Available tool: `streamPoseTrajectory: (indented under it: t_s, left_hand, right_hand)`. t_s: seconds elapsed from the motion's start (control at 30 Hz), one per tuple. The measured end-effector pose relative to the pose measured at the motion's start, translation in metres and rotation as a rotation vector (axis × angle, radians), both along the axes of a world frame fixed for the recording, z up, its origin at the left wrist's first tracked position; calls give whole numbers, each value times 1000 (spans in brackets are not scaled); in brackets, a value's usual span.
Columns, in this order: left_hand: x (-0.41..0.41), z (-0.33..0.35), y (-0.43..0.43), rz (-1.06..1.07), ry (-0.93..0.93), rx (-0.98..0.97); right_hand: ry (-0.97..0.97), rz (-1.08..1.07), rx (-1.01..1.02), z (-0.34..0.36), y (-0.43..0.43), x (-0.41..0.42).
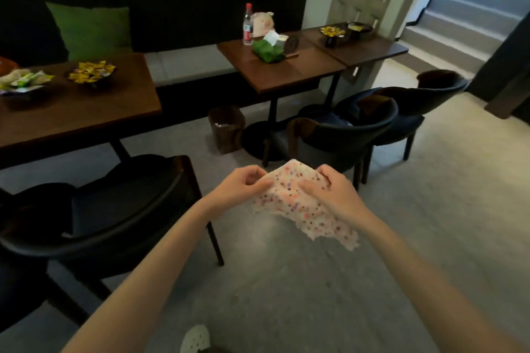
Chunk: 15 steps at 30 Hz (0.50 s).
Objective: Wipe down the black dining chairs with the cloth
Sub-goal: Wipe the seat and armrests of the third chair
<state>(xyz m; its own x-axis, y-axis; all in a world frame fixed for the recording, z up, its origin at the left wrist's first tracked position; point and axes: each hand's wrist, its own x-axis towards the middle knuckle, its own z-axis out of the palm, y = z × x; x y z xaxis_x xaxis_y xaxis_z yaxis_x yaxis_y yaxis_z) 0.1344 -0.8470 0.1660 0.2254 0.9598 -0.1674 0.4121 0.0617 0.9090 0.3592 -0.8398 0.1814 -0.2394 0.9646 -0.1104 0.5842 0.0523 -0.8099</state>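
Note:
A white cloth with coloured speckles (298, 203) hangs in front of me over the grey floor. My left hand (243, 183) pinches its left edge and my right hand (332, 189) grips its upper right part, and the rest of the cloth droops down to the right. A black dining chair (100, 209) stands close at my left, its curved back toward me. Two more black chairs (350, 129) (424, 100) stand ahead at the right, pushed up to a table. Neither hand touches any chair.
Brown tables (86, 112) (281, 69) carry snack bowls (91, 73), a bottle (248, 26) and a tissue box (268, 50). A bench with a green cushion (91, 28) runs along the back wall. A small bin (226, 129) sits between the tables. Stairs (464, 14) rise at the right.

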Motion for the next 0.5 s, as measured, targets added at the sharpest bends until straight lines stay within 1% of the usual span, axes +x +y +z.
streamPoseTrajectory:
  t_s: [0.1,0.3,0.4,0.5]
  left_hand:
    - [52,1,6,20,-10,-6]
    - [125,1,48,-7,60,45]
    - [153,-5,81,-33,79,57]
    - [178,-17,126,-37,54,47]
  right_hand:
    - [7,-71,-40,-3,3,56]
    - [42,-71,-101,-13,28,124]
    - [71,-147,-64,-26,55,147]
    - [129,-234,-13,-41,95,169]
